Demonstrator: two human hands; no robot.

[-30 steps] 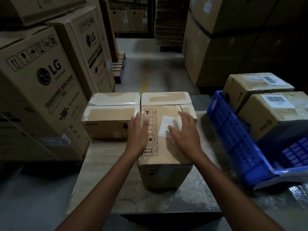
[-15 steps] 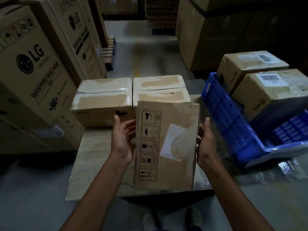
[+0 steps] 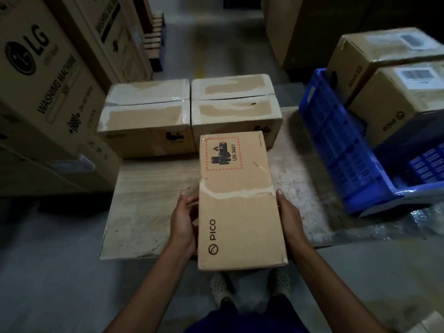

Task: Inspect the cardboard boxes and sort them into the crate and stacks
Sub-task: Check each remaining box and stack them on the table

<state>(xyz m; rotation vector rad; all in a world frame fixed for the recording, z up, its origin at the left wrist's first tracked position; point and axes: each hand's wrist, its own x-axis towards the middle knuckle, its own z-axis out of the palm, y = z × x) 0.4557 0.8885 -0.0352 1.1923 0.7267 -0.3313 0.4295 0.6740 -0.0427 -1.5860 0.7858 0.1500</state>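
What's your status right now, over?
Left hand, right hand grip the PICO box by its sides. Tear across its upper face. Nothing between it and the blue crate.

Fingertips of left hand (image 3: pixel 182 227) & right hand (image 3: pixel 292 222) hidden behind held box (image 3: pixel 240 212), blue crate (image 3: pixel 336 145) cut off at rt edge, barcode label (image 3: pixel 419 76) too blurry to read

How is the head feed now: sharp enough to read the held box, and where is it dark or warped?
Head view: dim overall; the held box is sharp, PICO and UN 3481 legible; the crate boxes at right are smeared, barcodes unreadable; wide-angle bowing tilts the washing-machine cartons at left; faint glare on plastic film by the blue crate.
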